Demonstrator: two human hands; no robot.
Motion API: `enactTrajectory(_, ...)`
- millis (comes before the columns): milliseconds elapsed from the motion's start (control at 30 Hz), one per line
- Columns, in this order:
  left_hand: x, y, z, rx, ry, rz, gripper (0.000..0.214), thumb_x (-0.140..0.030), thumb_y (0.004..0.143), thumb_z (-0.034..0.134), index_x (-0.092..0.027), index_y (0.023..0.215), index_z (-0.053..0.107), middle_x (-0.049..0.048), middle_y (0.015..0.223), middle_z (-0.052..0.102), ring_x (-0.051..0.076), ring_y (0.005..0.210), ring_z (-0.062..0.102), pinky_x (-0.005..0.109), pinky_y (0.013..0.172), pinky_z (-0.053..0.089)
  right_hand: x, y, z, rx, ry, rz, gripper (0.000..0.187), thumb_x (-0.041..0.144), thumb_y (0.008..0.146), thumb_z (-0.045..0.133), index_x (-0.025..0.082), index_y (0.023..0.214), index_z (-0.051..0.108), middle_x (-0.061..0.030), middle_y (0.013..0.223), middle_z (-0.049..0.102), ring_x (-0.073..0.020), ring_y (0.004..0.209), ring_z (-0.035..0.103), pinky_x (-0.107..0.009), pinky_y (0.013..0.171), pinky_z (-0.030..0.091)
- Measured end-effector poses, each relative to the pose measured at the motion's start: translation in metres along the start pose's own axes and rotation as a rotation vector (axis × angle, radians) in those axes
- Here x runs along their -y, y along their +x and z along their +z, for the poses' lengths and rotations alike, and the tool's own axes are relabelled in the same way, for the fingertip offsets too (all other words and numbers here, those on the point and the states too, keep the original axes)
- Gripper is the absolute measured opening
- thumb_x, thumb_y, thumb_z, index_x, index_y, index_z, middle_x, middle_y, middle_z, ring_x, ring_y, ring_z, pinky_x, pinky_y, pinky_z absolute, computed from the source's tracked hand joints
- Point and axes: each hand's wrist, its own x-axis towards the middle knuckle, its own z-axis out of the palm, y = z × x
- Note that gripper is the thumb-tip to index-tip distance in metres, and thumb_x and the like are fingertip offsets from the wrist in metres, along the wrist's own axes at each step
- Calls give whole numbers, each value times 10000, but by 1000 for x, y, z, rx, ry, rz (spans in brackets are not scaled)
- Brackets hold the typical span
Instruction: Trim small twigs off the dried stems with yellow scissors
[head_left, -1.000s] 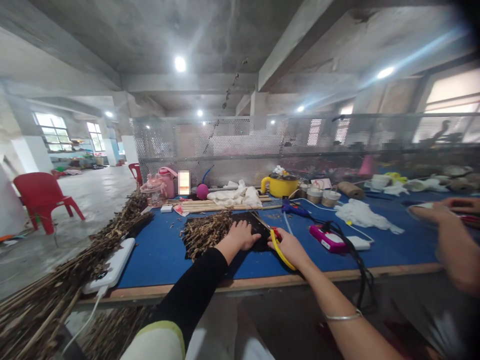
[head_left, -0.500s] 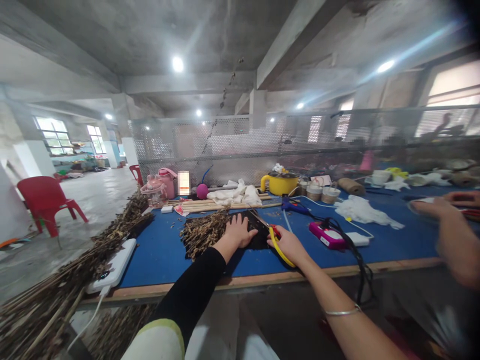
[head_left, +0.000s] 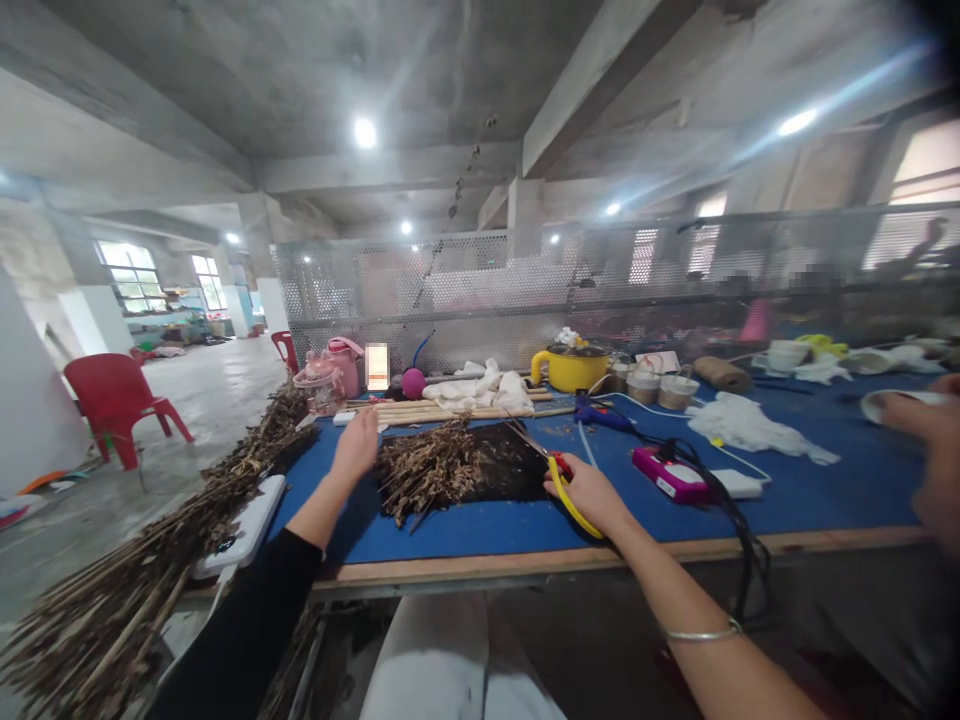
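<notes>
My left hand is raised at the left of the blue table, fingers stretched out, near the ends of some thin wooden sticks. No object shows in it. My right hand grips scissors with yellow and red handles, and their blades point up and left over the edge of a black cloth-like sheet. Dried brown plant stems lie in a cluster on the left part of that sheet.
A long bundle of dried stalks and a white power strip lie at the left edge. Rightward are a glue gun, a magenta box with black cables, and a yellow pot. Another person's hand is at far right.
My left hand has lifted off the black sheet and moved left, uncovering the sheet and stems. My right hand stays by the sheet with the scissors. The view has shifted slightly.
</notes>
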Motion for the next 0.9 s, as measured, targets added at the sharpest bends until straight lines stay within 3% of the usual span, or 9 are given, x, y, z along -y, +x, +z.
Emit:
enactTrajectory(100,58,22,4,217,143,-178,503,-396,864,166,-98,1137,465,167,1220,484,254,1151,424,357,918,317,-1,0,1,-3,1,0,266,285,632,611,223,887,564,-19,796,646,-175,729,596,-235,629,396)
enactTrajectory(200,81,26,15,297,201,-166,516,-408,859,177,-120,1230,390,152,1327,372,258,1205,363,371,948,287,-1,1,1,8,-3,-2,264,289,636,606,218,884,554,-21,809,645,-169,728,594,-234,637,395)
enactTrajectory(267,84,28,20,299,214,-125,531,-411,860,169,-130,1279,335,141,1351,334,261,1216,347,392,961,270,-1,0,0,16,-13,-3,255,293,641,600,212,877,546,-23,812,643,-166,727,592,-232,640,393)
enactTrajectory(367,86,34,17,258,239,-93,510,-388,860,211,-132,1280,346,137,1294,422,244,1178,402,371,950,290,0,0,0,19,-29,0,246,291,643,595,207,867,539,-22,809,643,-163,722,590,-229,637,393)
enactTrajectory(467,96,38,5,78,301,-190,444,-346,838,302,-120,1179,475,143,1153,551,222,1068,503,303,882,356,-1,1,0,10,-36,8,239,290,636,602,208,853,546,-25,808,646,-164,715,592,-228,626,394)
enactTrajectory(533,104,37,-4,35,366,-250,384,-372,806,375,-152,1040,586,126,1056,606,226,999,541,289,834,384,-2,1,1,-4,-31,8,251,289,631,610,213,864,558,-30,807,650,-171,715,596,-229,622,395)
enactTrajectory(700,102,26,-9,253,397,-234,398,-538,703,482,-205,812,672,82,884,660,222,868,581,271,717,422,-4,2,2,-21,-31,6,291,293,622,624,228,902,576,-37,814,656,-189,734,602,-241,626,402)
enactTrajectory(900,86,25,3,268,502,-179,276,-396,744,487,-203,836,661,96,942,645,224,899,577,284,735,425,-5,2,2,-14,-46,6,292,298,625,616,224,904,575,-32,804,656,-186,730,603,-241,629,404)
